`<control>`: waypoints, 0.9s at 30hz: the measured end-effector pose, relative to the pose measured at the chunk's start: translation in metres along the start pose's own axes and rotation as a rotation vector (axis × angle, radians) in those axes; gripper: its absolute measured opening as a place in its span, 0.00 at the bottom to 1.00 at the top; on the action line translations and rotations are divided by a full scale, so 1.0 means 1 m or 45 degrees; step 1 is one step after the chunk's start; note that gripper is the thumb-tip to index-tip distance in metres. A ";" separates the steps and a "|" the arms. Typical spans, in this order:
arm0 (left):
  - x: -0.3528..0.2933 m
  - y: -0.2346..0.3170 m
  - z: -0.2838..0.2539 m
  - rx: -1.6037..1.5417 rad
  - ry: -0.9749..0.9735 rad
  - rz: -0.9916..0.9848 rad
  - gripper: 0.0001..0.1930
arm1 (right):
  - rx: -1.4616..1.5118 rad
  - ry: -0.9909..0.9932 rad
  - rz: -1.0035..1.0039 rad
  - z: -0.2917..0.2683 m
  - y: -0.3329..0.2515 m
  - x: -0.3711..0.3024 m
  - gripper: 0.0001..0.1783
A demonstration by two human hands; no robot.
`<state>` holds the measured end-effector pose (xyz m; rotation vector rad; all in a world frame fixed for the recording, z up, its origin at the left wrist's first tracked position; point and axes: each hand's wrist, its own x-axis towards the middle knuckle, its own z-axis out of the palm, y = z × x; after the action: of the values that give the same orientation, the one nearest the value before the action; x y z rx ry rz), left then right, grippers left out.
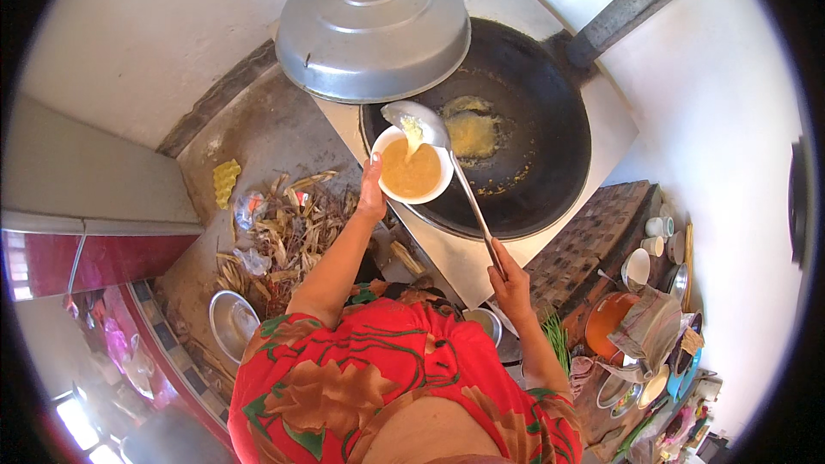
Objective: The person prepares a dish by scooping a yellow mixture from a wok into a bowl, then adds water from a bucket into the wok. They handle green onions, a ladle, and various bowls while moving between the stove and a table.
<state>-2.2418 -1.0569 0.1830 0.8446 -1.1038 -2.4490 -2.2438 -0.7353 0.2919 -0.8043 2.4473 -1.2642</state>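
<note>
My left hand (pixel 371 193) grips the rim of a white bowl (pixel 445 174) full of yellow-brown soup (pixel 411 170), over the near left edge of a big black wok (pixel 550 137). In my right hand (pixel 510 279), closed round the handle, is a long metal ladle (pixel 468 185). Its scoop tilts over the bowl, and pale yellow liquid runs from it into the soup. A shallow pool of the same yellow liquid (pixel 471 133) lies at the bottom of the wok, with small bits stuck on the wall nearby.
A large domed metal lid (pixel 371 30) rests over the wok's far left edge. Dry corn husks (pixel 292 232) and a metal basin (pixel 233 325) lie on the floor at left. Cups (pixel 658 226), bowls and an orange basin (pixel 608 324) crowd the right side beside a woven mat (pixel 593 236).
</note>
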 end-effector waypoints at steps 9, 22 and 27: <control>0.008 -0.009 -0.011 -0.077 -0.082 0.023 0.33 | 0.836 0.005 0.486 -0.004 0.017 0.017 0.36; 0.002 -0.001 -0.007 -0.117 -0.161 0.032 0.31 | 0.305 0.365 0.787 0.021 0.153 0.159 0.35; 0.001 -0.002 -0.008 -0.121 -0.192 0.069 0.31 | -0.140 0.380 0.525 0.040 0.184 0.190 0.36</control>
<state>-2.2373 -1.0610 0.1768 0.6019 -1.0359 -2.5312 -2.4435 -0.7883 0.1218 -0.1163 2.7421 -1.1639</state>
